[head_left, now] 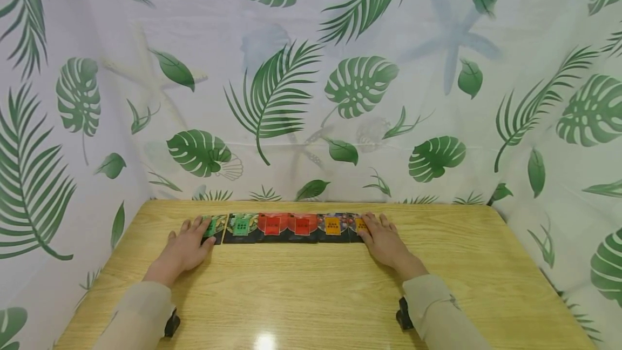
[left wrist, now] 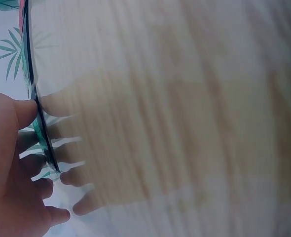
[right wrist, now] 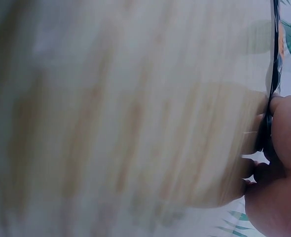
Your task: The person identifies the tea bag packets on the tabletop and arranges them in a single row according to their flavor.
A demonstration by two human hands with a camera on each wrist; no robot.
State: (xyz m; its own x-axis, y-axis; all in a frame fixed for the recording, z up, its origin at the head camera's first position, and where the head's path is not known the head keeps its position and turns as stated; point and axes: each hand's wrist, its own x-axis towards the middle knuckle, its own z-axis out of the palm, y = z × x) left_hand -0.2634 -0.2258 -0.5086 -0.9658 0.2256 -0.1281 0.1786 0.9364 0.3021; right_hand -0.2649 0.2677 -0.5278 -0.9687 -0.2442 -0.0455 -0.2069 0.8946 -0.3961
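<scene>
A row of flat tea-bag-like sachets lies across the far part of the table: two green-labelled, two red, two orange-labelled. My left hand (head_left: 183, 247) rests at the left end, its thumb and fingers over the outer green sachet (head_left: 220, 226). A small gap separates that one from the second green sachet (head_left: 241, 227). Further along are the red sachets (head_left: 302, 227) and an orange-labelled sachet (head_left: 333, 227). At the right end my right hand (head_left: 387, 243) lies with extended fingers over the outer orange-labelled sachet (head_left: 357, 226), partly hiding it. In the left wrist view the thumb (left wrist: 26, 112) touches the sachet's dark edge.
The wood-grain table (head_left: 301, 290) reaches back to a leaf-printed cloth (head_left: 291, 85), which also hangs along both sides. Black wrist devices (head_left: 404, 313) show at both cuffs. A bright light reflection lies near the table's front.
</scene>
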